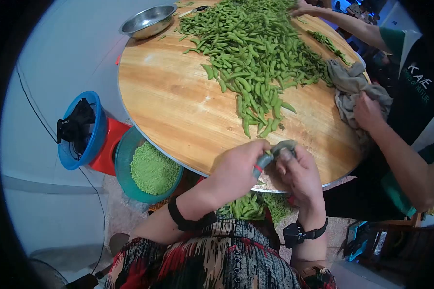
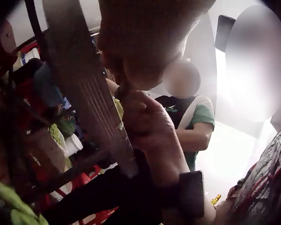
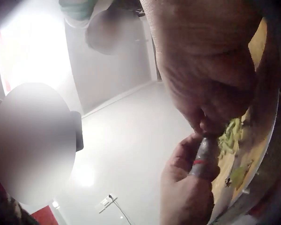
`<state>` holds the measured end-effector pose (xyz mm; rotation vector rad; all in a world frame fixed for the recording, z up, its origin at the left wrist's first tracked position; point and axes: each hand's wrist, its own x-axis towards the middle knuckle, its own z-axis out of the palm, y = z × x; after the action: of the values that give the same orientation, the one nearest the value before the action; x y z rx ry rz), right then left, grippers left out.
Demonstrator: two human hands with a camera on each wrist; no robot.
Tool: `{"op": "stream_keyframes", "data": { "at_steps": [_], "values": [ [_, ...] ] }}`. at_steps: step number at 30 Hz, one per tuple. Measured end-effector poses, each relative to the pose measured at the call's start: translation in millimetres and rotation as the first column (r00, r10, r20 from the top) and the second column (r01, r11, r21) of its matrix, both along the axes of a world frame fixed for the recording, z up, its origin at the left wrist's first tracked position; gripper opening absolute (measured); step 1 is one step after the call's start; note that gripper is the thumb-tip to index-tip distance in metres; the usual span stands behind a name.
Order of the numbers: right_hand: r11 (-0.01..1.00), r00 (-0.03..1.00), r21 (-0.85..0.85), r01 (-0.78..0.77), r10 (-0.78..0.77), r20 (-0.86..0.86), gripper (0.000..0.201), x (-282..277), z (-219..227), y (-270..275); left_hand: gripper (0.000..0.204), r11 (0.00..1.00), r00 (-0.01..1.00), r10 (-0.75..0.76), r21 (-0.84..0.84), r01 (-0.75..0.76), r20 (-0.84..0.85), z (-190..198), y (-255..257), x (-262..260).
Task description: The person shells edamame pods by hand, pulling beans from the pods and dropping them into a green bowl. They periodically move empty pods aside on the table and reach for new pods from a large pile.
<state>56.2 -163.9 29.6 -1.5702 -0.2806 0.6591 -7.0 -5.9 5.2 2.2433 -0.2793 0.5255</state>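
Both hands meet over the near edge of the round wooden table (image 1: pixel 178 101). My left hand (image 1: pixel 241 161) wears a grey cover with a red band (image 1: pixel 259 168) on its thumb. Its fingertips pinch a small green soybean pod (image 1: pixel 268 152), mostly hidden by the fingers. Opposite, my right hand (image 1: pixel 301 173) has a similar grey cover (image 1: pixel 285 144) on a digit and curls its fingers at the same pod. In the right wrist view the left thumb cover (image 3: pixel 203 157) sits right at the right hand's fingertips. A large heap of soybean pods (image 1: pixel 255 48) spreads beyond the hands.
Left of the table stand a green basin of shelled beans (image 1: pixel 154 168) and a blue basin (image 1: pixel 82 130) on a red stool (image 1: pixel 111 149). A metal bowl (image 1: pixel 148 21) sits at the far edge. More pods (image 1: pixel 246 207) lie below my hands. Another person's hand (image 1: pixel 369 111) rests on a grey cloth (image 1: pixel 347 86).
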Motion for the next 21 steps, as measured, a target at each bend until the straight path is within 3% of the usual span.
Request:
{"op": "stream_keyframes", "data": {
  "at_steps": [1, 2, 3, 4, 6, 8, 10, 14, 16, 19, 20, 21],
  "values": [
    [0.993, 0.990, 0.068, 0.096, -0.088, -0.110, 0.019, -3.7, 2.1, 1.3, 0.021, 0.957, 0.985, -0.036, -0.289, -0.014, -0.167, 2.9, 1.9, 1.4],
    [0.993, 0.989, 0.072, 0.092, -0.083, -0.119, 0.019, -7.1, 0.0, 2.9, 0.015, 0.834, 0.943, -0.115, -0.547, -0.080, -0.312, 4.4, 3.3, 2.2],
    [0.992, 0.995, 0.108, 0.067, -0.059, -0.080, 0.022, -10.7, -1.9, 4.3, 0.012, 0.635, 0.917, -0.244, -0.766, -0.094, -0.316, 3.2, 3.4, 2.4],
    [0.989, 0.998, 0.144, 0.044, -0.039, -0.040, 0.025, -13.8, -3.6, 4.5, 0.012, 0.640, 0.915, -0.241, -0.762, -0.101, -0.323, 0.7, 2.7, 2.8],
    [0.983, 0.995, 0.182, -0.013, 0.030, -0.092, 0.027, -19.1, -6.0, 2.1, 0.010, 0.324, 0.946, -0.276, -0.943, -0.073, -0.168, -3.4, 0.7, 2.7],
    [0.959, 0.970, 0.254, -0.125, 0.172, -0.170, 0.030, -22.2, -6.5, 0.3, 0.009, 0.303, 0.942, -0.281, -0.948, -0.094, -0.183, -0.2, -0.1, -0.4],
    [0.951, 0.962, 0.284, -0.122, 0.184, -0.202, 0.028, -23.7, -6.4, -0.1, 0.008, 0.162, 0.922, -0.356, -0.982, -0.100, -0.152, 2.1, -1.2, -3.6],
    [0.942, 0.934, 0.326, -0.084, 0.188, -0.303, 0.023, -26.0, -4.8, -1.8, 0.008, 0.253, 0.935, -0.296, -0.960, -0.121, -0.196, -4.1, -2.8, -5.3],
    [0.942, 0.929, 0.327, -0.075, 0.186, -0.321, 0.019, -26.3, -3.3, -2.0, 0.008, 0.488, 0.930, -0.144, -0.841, -0.231, -0.339, -4.6, -8.3, -5.8],
    [0.970, 0.958, 0.234, -0.069, 0.130, -0.255, 0.015, -26.9, -13.0, -3.5, 0.010, 0.565, 0.950, -0.155, -0.813, -0.140, -0.271, -5.6, -15.6, -7.5],
    [0.968, 0.959, 0.238, -0.075, 0.135, -0.248, 0.015, -27.3, -11.2, -4.6, 0.010, 0.569, 0.952, -0.150, -0.811, -0.136, -0.265, -5.2, -12.8, -6.3],
    [0.958, 0.930, 0.281, -0.060, 0.156, -0.333, 0.014, -27.6, -7.8, -6.3, 0.011, 0.368, 0.907, -0.358, -0.926, -0.081, -0.221, -5.3, -9.0, -5.8]
  ]
}}
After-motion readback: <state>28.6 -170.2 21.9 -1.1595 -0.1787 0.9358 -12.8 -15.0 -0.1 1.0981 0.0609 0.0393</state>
